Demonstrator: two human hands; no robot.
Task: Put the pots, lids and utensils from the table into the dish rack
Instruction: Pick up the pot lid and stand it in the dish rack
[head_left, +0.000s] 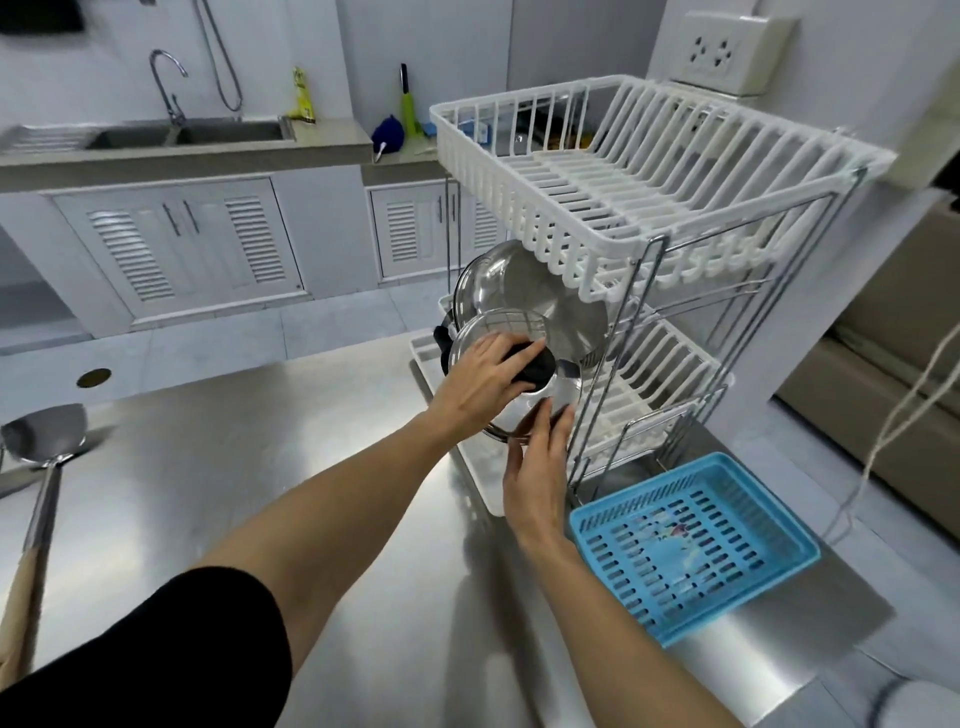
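Note:
A two-tier white dish rack (675, 171) stands on the steel table (234, 493) at the right. In its lower tier a steel pot (524, 291) lies on its side. In front of it I hold a glass lid (493, 325) tilted upright. My left hand (483, 384) grips the lid's black knob (537, 369). My right hand (537, 478) pinches the lid's lower rim. A steel spatula (44, 447) with a wooden handle lies on the table at the far left.
A blue slotted plastic basket (696, 545) sits on the table in front of the rack. The rack's upper tier holds nothing. A sink counter (182, 135) with a tap runs along the far wall. A white cord (893, 415) hangs at the right.

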